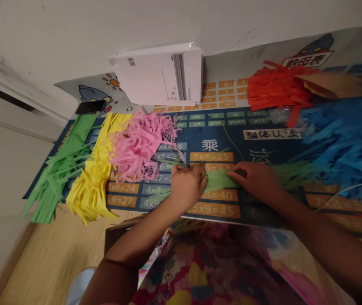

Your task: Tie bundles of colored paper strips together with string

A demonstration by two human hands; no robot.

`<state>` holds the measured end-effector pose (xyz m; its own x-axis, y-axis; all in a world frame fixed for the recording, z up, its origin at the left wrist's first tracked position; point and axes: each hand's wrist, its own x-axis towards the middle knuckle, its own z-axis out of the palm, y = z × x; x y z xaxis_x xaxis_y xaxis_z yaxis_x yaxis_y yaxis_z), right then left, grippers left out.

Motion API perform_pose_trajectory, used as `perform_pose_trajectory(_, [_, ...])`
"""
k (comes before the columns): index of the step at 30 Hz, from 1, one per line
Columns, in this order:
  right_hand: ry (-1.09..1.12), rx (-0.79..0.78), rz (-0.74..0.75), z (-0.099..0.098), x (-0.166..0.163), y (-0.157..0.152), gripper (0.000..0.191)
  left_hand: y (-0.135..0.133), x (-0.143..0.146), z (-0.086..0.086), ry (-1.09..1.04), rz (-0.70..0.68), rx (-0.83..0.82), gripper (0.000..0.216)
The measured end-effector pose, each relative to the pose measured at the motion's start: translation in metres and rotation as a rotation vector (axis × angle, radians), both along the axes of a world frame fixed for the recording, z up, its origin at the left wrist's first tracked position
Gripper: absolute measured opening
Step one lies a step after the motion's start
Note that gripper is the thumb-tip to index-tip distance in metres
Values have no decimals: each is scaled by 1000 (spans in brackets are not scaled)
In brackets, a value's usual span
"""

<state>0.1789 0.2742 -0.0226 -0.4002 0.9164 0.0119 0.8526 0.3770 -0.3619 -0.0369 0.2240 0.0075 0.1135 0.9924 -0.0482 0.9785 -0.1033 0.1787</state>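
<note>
A light green paper strip (pixel 220 180) with fringed ends lies flat on the printed table mat. My left hand (pixel 189 185) is closed with curled fingers on the strip's left part, and fringe sticks out beyond it. My right hand (pixel 258 181) pinches the paper farther right, with more green fringe (pixel 298 173) spreading past it. A thin green string (pixel 231 137) runs up across the mat just above the strip. Left of my left hand sits a pink fringed paper bundle (pixel 142 144). To the right of my right hand lies a blue fringed paper pile (pixel 346 144).
Yellow (pixel 95 171) and green fringed bundles (pixel 63 173) lie at the left, near a dark phone (pixel 91 106). A white box (pixel 164 76) leans against the wall. Red fringed paper (pixel 279 87) lies at the back right. The mat (pixel 214 218) ends at the table's front edge.
</note>
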Motion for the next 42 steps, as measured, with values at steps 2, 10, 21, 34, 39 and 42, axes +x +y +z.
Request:
perform_pose_trajectory(2, [-9,0,-43,-2,0,1,21,0,-1,2,30,-27,116,20])
perform_pose_trajectory(10, [-85,405,-7,23,22,-7,23,3,-8,15,230,-721,129,27])
perform_pose_trajectory(21, [-51,379,501,5,23,2,24,-10,8,3,280,-570,323,20])
perform_pose_trajectory(34, [-85,620,415,14,12,-17,17,-6,-23,-17,-85,-508,388,13])
perform_pose_trajectory(39, [-34,662,504,4,27,-15,23,-12,-24,-19,-163,-516,353,17])
perform_pose_trajectory(42, [78,547,496,-4,33,-11,25,-17,-25,-19,-121,-490,322,17])
